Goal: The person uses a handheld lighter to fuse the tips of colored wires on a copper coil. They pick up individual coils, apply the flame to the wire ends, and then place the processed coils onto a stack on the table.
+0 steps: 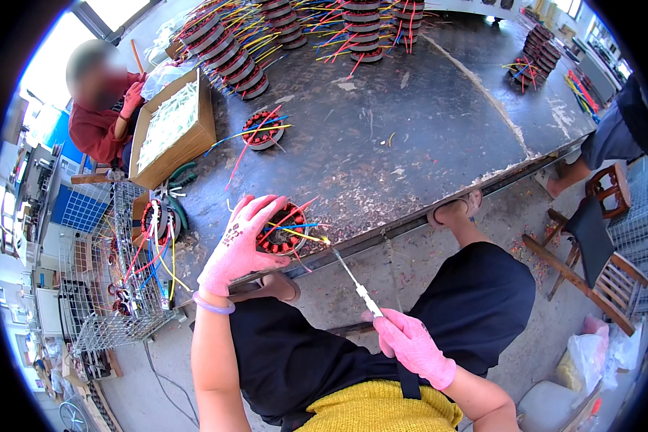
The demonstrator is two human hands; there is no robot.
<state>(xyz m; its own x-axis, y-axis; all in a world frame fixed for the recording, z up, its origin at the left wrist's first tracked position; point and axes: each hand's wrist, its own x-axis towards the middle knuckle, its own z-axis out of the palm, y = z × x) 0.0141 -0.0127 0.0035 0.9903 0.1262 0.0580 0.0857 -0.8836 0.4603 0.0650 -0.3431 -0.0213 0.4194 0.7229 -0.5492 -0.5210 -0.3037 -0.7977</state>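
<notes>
My left hand, in a pink glove, holds a round motor stator with red windings at the table's near edge. Red, blue and yellow wires stick out of it to the right. My right hand, also pink-gloved, grips a slim tool with a white handle and thin metal shaft. The tool's tip meets or nearly meets the end of the yellow wire, where a small bright yellow spot shows. Whether that spot is a flame or bare wire, I cannot tell. Farther back lies another stator with loose wires.
Stacks of stators stand along the table's far side, with a smaller stack at right. An open cardboard box and green-handled pliers lie left. A wire basket, a seated co-worker and a wooden chair surround the table.
</notes>
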